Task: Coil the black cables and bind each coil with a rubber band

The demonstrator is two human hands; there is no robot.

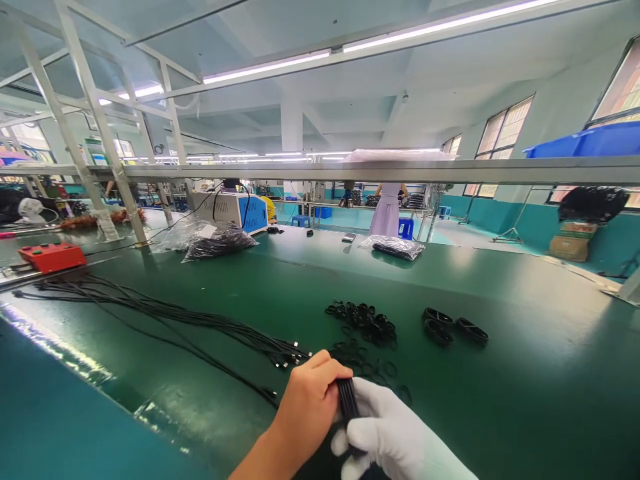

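Observation:
Between my two hands is a coiled black cable (347,400), its loops pressed into a flat bundle. My bare left hand (313,390) pinches the upper end of the coil. In a white glove, my right hand (385,427) grips it from the right and lower down. Just beyond my hands lies a pile of small black loops (367,321), with more scattered towards me. Three finished-looking black coils (440,330) rest to the right. Long black cables (200,317) with metal plugs stretch away to the left.
A red control box (53,258) sits at the table's left end. Plastic bags of black items (220,243) lie by a white and blue machine (230,208). Another clear bag (397,248) lies at the far edge. A metal shelf rail (320,172) crosses above; a person (386,210) stands beyond.

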